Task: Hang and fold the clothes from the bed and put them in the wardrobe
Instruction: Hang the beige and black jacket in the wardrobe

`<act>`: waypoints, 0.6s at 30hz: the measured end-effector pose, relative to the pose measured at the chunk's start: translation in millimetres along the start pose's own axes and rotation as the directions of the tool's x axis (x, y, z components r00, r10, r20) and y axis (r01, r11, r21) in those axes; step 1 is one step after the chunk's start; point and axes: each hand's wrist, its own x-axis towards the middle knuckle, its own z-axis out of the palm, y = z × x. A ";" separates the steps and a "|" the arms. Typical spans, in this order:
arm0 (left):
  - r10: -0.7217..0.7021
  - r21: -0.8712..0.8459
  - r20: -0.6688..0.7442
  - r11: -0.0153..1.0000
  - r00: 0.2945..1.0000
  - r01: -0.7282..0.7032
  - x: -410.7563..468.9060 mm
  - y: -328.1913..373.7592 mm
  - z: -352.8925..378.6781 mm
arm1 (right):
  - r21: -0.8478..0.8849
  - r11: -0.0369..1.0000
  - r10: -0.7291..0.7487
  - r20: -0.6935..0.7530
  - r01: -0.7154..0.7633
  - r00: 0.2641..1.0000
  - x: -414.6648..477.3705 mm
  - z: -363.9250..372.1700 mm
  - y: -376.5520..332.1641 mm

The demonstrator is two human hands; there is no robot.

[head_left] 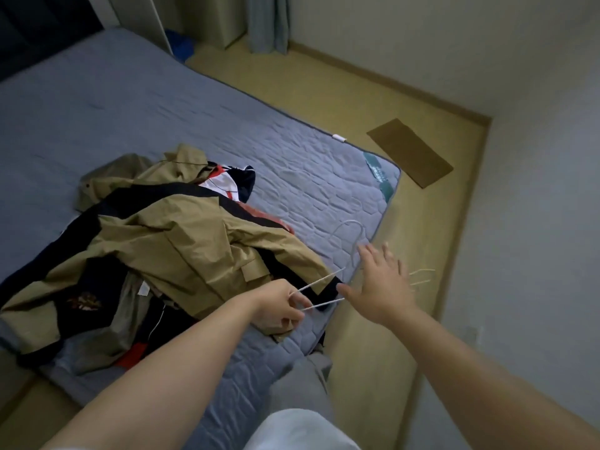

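A heap of clothes lies on the blue quilted bed (130,108), topped by a tan and black jacket (181,241). A red, white and navy garment (233,183) pokes out behind it. My left hand (282,303) pinches the thin wires of a white hanger (319,292) at the jacket's lower edge. My right hand (383,280) hovers with straight, spread fingers over the bed's near corner, covering part of the hanger; the hook (352,233) curves out beyond the fingertips. A second pale hanger (422,276) shows blurred to the right of my hand.
Tan floor runs along the bed's right side to a grey wall. A flat brown cardboard piece (409,152) lies on the floor near the bed corner. A curtain (268,24) and a pale cabinet (224,21) stand at the far end.
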 end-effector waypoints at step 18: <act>-0.883 -0.848 -0.253 0.399 0.394 0.349 181.4 -86.7 -143.5 | 0.443 0.867 0.015 0.430 -0.226 0.903 231.1 62.0 -27.4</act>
